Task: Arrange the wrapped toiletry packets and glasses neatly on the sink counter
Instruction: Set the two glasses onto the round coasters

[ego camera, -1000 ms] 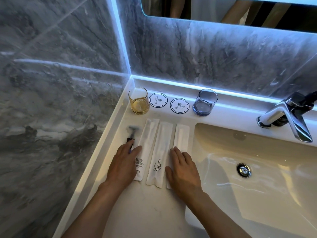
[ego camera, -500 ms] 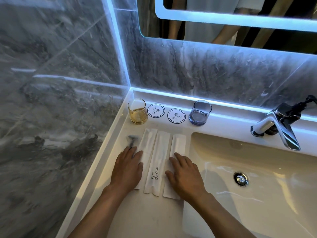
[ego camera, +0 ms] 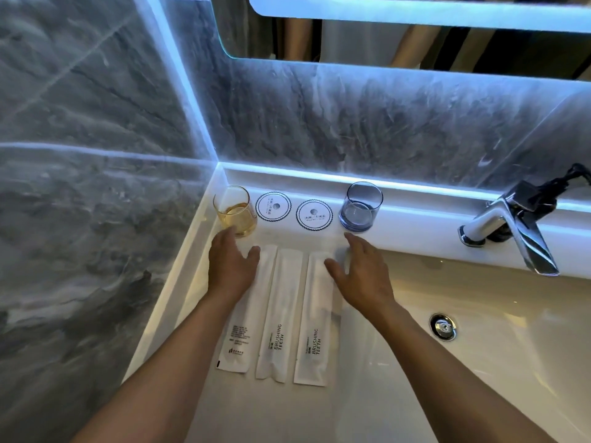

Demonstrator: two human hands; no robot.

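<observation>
Both hands have slid forward, left hand [ego camera: 231, 266] and right hand [ego camera: 361, 273] spread flat.

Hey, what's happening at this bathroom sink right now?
A person is tidying toiletries on the white sink counter. Three wrapped packets lie side by side in a row. The left hand reaches toward the amber glass in the corner, and the right hand reaches toward the blue glass. Two round coasters sit between the glasses. Neither hand holds anything.
</observation>
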